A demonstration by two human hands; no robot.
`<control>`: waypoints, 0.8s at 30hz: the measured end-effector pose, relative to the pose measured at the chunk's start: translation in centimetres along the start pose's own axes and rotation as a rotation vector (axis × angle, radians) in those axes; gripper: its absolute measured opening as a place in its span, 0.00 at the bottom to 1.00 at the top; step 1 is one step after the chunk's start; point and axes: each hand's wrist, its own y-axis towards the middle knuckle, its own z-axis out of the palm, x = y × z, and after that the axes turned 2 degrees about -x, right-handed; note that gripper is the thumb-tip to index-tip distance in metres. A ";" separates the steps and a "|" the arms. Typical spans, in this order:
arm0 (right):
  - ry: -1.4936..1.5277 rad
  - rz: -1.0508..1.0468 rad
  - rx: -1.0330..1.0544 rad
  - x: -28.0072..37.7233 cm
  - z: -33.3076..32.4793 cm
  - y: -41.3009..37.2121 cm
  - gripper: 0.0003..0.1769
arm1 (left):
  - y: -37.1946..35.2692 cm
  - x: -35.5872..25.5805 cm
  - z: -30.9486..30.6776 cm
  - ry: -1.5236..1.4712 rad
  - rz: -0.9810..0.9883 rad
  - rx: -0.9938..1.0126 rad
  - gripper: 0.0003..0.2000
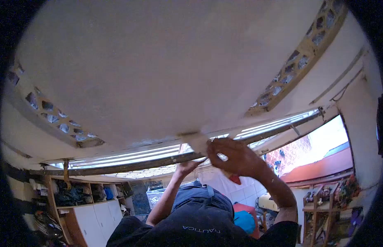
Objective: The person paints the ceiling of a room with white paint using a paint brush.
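My right hand point(234, 156) is raised in front of the pale wall, its fingers curled round a flat hand tool. The tool's wide whitish head point(196, 143) is smeared by motion and overlaps the lower edge of the wall. Its red end point(234, 179) sticks out below my palm. Lower and to the left, my left hand point(186, 167) is closed close under the long dark rail point(146, 166), beside a thin dark edge. What it grips I cannot tell. Above both hands spreads the pale wall surface point(150, 74).
Patterned openwork vents point(300, 61) flank the wall surface. Bright slatted windows point(117, 158) run behind the rail. Left stands a cabinet point(97, 218) with white doors and filled shelves. At right are a wide opening point(319, 152) and a wooden rack point(323, 206) with small items.
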 end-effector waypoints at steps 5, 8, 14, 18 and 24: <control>-0.174 0.057 -0.357 1.3 -6.5 0.4 0.11 | 1.0 -3.8 0.2 0.702 0.352 -0.167 0.16; -0.265 0.297 -0.667 3.5 -7.3 -1.7 0.23 | 0.4 -2.0 0.1 0.709 0.332 -0.195 0.22; 0.367 0.621 -0.622 4.6 -4.4 -6.4 0.13 | -0.2 -1.2 0.1 0.348 0.495 -0.263 0.31; 0.754 1.059 -0.495 6.3 -0.4 -10.5 0.09 | -3.4 3.9 0.5 0.081 0.069 0.010 0.26; 0.584 1.304 -0.602 9.1 6.3 -12.3 0.06 | -4.3 0.5 2.1 0.155 0.216 -0.057 0.28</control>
